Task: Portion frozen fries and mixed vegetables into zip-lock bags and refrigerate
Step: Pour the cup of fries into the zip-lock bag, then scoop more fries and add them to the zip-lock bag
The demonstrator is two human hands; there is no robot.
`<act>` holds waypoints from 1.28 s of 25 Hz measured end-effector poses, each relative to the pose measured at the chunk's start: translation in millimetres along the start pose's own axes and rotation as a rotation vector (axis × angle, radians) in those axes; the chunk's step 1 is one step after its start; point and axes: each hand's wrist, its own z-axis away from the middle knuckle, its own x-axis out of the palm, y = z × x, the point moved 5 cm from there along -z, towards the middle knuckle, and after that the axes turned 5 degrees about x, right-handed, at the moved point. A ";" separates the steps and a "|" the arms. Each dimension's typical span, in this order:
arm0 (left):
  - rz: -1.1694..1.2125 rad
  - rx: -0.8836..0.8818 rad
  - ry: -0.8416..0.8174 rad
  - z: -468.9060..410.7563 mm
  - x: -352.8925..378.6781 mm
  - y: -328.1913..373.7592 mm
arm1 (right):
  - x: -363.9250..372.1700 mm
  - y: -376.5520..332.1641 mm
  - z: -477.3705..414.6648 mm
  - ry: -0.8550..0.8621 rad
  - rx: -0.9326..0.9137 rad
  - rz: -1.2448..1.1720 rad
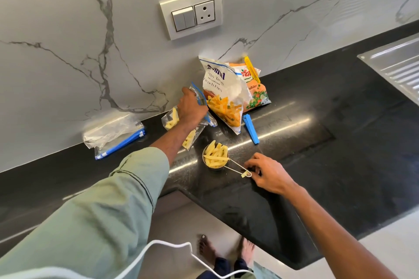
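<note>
Single head-worn wide-angle view, down and forward onto the near black counter (340,133).

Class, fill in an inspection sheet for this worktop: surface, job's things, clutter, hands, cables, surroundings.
Surface: black counter, glossy.
Job's things: fries bag leaning at the wall; vegetable bag behind it, with a yellow clip on top; zip bag holding some fries; cup full of fries; spare bags stacked at left.
Clutter: blue clip lying beside the fries bag.
Hands: left hand grips the zip bag; right hand at the cup's handle, grip unclear.
Cables: white cable hanging below.
Surroundings: marble wall, socket plate, drainer.
</note>
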 end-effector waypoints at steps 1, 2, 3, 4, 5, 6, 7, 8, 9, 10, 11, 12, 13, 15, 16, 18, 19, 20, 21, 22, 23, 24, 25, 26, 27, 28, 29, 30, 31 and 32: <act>0.032 -0.007 0.004 1.4 -3.8 -2.9 | 1.7 -3.9 -1.2 -0.006 -0.026 0.004; 0.074 -0.026 0.009 2.2 -7.4 -6.7 | 2.5 -7.8 -1.5 -0.017 -0.045 0.008; 0.139 -0.065 0.013 2.4 -10.9 -11.8 | 3.6 -10.2 -1.6 -0.026 -0.063 0.016; 0.225 -0.118 0.018 3.6 -15.3 -17.0 | 5.4 -12.0 -1.0 -0.031 -0.079 0.025; 0.318 -0.178 0.024 4.8 -18.9 -23.0 | 7.3 -12.6 -0.2 -0.035 -0.080 0.025; 0.416 -0.235 0.029 7.8 -22.8 -27.7 | 9.1 -13.3 0.5 -0.035 -0.072 0.020; 0.500 -0.282 0.029 11.3 -25.8 -29.9 | 10.6 -12.7 0.1 -0.029 -0.062 0.014; 0.568 -0.319 0.029 15.3 -29.6 -32.1 | 11.2 -13.1 -0.3 -0.025 -0.057 0.015; 0.619 -0.348 0.035 19.5 -33.9 -34.7 | 11.5 -14.3 -0.3 -0.026 -0.058 0.022; 0.653 -0.373 0.045 23.4 -37.8 -38.1 | 10.7 -15.5 0.7 -0.029 -0.065 0.028; 0.674 -0.388 0.059 26.3 -40.8 -43.3 | 10.2 -15.2 1.7 -0.034 -0.069 0.032; 0.681 -0.391 0.077 28.9 -43.9 -48.6 | 8.8 -13.9 3.3 -0.034 -0.070 0.030; 0.681 -0.386 0.094 32.0 -46.9 -52.7 | 7.5 -11.4 4.4 -0.034 -0.059 0.022; 0.676 -0.366 0.121 37.8 -52.0 -57.3 | 5.3 -7.6 7.3 -0.040 -0.009 -0.010; 0.678 -0.349 0.129 39.8 -54.2 -57.9 | 5.6 -7.1 8.3 -0.048 0.021 -0.026; 0.680 -0.326 0.142 44.9 -56.9 -58.6 | 7.1 -11.5 9.2 -0.081 0.052 -0.021; 0.679 -0.319 0.143 47.7 -56.7 -59.1 | 7.5 -12.9 8.5 -0.098 0.062 -0.012; 0.677 -0.312 0.142 50.0 -56.3 -59.6 | 5.5 -14.0 7.5 -0.097 0.069 -0.002; 0.670 -0.301 0.141 52.3 -55.8 -60.0 | 2.1 -13.6 6.1 -0.079 0.085 -0.002; 0.663 -0.287 0.138 55.1 -55.3 -59.3 | -4.1 -13.4 4.5 -0.037 0.108 -0.010; 0.652 -0.272 0.136 57.8 -55.3 -58.2 | -12.7 -13.9 1.7 0.026 0.135 -0.038; 0.641 -0.258 0.136 60.2 -55.7 -57.0 | -22.4 -17.3 -1.3 0.101 0.157 -0.073; 0.635 -0.249 0.141 61.9 -55.8 -55.8 | -32.6 -24.5 -4.6 0.184 0.155 -0.107; 0.633 -0.243 0.145 63.9 -56.2 -54.2 | -40.7 -35.2 -8.3 0.253 0.132 -0.137; 0.629 -0.239 0.150 66.1 -56.4 -52.5 | -46.3 -48.5 -13.0 0.299 0.087 -0.164; 0.623 -0.236 0.154 68.7 -56.8 -50.2 | -49.3 -63.7 -18.0 0.321 0.033 -0.186; 0.618 -0.233 0.157 71.0 -57.0 -48.3 | -49.1 -78.8 -23.1 0.316 -0.014 -0.200; 0.615 -0.228 0.159 73.4 -57.4 -46.4 | -46.7 -92.7 -27.9 0.300 -0.048 -0.197; 0.612 -0.222 0.161 75.7 -58.1 -44.3 | -42.0 -103.4 -33.6 0.282 -0.073 -0.175; 0.611 -0.212 0.161 78.0 -58.6 -41.9 | -37.0 -112.1 -38.8 0.265 -0.092 -0.144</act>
